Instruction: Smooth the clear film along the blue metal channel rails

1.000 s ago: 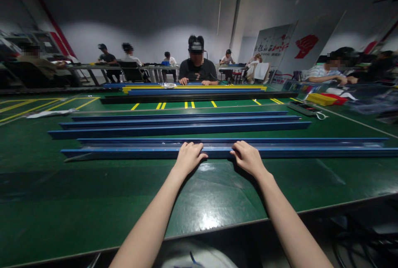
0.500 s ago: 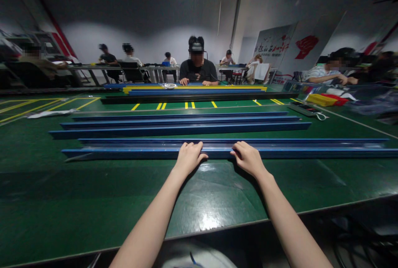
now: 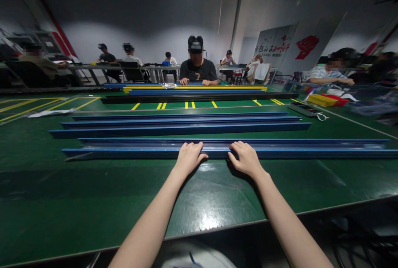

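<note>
A long blue channel strip (image 3: 130,153) with raised edges lies lengthwise across the green table in front of me. My left hand (image 3: 188,158) is closed over its near wall, fingers reaching over the top and thumb on the front side. A short stretch to the right, my right hand (image 3: 246,158) grips the same wall in the same way, its fingertips hidden inside the channel. Between the two hands a piece of the strip shows bare. Just beyond it rest more blue strips (image 3: 186,128), apart from my hands.
Farther back lie a black strip (image 3: 199,98) and a yellow strip (image 3: 217,88), before a seated person (image 3: 199,71). A phone-like device (image 3: 304,109) and a yellow tray (image 3: 321,100) are at right. White sheet (image 3: 51,113) at left. The table's front edge runs below my forearms.
My right hand has slid slightly left along the blue channel strip, and its thumb has shifted. My left hand stays put. The person at right has moved their arms.
</note>
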Demonstrator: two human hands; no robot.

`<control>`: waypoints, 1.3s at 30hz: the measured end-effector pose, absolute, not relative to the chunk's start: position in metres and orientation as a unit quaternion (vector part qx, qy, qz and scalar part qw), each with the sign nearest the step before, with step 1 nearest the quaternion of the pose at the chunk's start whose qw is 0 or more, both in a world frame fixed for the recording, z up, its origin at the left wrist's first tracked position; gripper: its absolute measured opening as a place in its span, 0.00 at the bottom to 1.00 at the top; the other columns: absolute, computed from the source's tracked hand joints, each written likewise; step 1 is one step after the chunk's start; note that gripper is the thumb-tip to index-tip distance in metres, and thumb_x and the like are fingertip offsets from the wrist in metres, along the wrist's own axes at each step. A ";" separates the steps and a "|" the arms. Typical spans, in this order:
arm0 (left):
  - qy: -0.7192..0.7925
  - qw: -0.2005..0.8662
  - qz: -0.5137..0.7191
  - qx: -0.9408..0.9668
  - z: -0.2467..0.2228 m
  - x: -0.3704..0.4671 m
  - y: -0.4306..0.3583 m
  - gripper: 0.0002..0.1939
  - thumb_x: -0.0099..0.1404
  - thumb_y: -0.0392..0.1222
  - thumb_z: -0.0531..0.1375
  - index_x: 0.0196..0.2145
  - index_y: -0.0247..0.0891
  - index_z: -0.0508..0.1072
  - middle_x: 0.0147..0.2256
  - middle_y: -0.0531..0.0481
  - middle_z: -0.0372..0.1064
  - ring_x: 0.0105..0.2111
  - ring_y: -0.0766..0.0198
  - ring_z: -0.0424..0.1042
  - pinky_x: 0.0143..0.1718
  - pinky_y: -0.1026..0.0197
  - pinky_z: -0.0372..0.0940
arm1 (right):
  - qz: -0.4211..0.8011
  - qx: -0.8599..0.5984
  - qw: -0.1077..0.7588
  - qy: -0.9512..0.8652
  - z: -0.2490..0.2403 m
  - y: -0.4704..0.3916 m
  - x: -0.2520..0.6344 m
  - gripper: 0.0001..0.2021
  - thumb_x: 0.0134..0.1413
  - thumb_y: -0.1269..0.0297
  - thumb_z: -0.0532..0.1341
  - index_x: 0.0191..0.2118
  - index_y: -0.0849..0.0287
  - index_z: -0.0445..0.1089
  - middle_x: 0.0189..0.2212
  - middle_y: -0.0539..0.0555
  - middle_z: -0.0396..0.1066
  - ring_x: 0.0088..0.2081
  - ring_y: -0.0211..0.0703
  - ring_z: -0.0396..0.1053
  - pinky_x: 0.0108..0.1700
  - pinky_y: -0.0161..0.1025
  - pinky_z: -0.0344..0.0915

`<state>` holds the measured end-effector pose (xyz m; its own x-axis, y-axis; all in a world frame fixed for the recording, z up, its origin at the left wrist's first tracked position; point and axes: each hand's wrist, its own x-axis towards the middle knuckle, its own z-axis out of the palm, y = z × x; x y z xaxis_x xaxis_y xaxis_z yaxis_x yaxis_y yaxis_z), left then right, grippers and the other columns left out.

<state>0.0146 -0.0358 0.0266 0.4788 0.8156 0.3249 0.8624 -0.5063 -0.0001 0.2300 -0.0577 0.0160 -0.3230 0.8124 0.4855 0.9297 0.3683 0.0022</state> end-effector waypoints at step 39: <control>-0.501 0.062 -0.139 -0.852 0.030 0.012 -0.037 0.13 0.59 0.52 0.55 0.33 0.39 0.67 0.35 0.49 0.70 0.38 0.58 0.66 0.36 0.58 0.54 | -0.165 -0.613 0.176 -0.752 0.016 -0.061 0.254 0.15 0.55 0.57 0.50 0.27 0.59 0.67 0.26 0.54 0.68 0.29 0.40 0.63 0.29 0.35 0.48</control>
